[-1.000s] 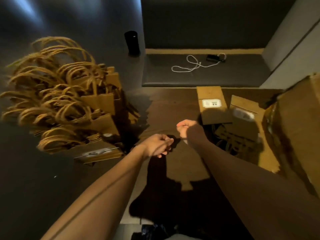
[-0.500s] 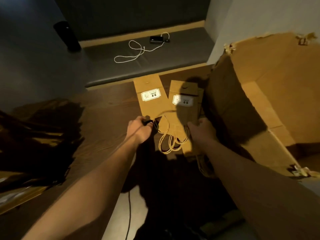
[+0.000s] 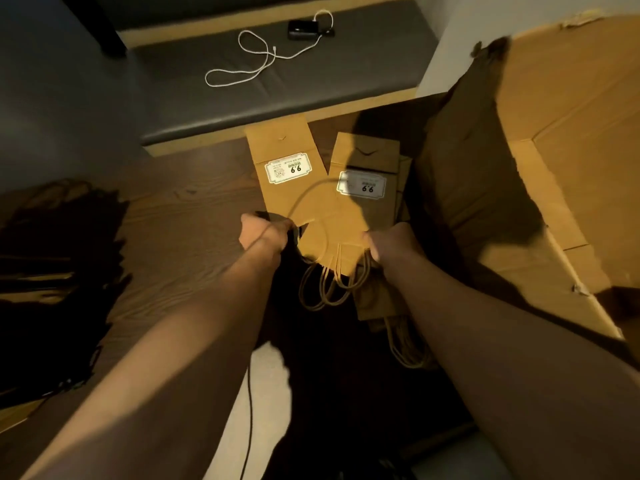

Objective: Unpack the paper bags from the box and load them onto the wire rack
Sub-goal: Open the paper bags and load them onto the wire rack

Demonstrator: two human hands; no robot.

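Head view: two flat brown paper bag stacks (image 3: pixel 313 202) lay on dark wood floor (image 3: pixel 180 237) beside open cardboard box (image 3: pixel 554 168); two white labels (image 3: pixel 288 168) read "9.9". Left hand (image 3: pixel 265 233) curled round small black object (image 3: pixel 298 233); right hand (image 3: pixel 391 244) gripped bag edges.

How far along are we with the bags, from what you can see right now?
Done: a dark heap at the left edge may be bags already loaded, but it is too shadowed to confirm. In hand: both the left hand and the right hand hold flat paper bags on the floor. Left: these bags, more under them, plus whatever remains in the cardboard box, whose inside is hidden.
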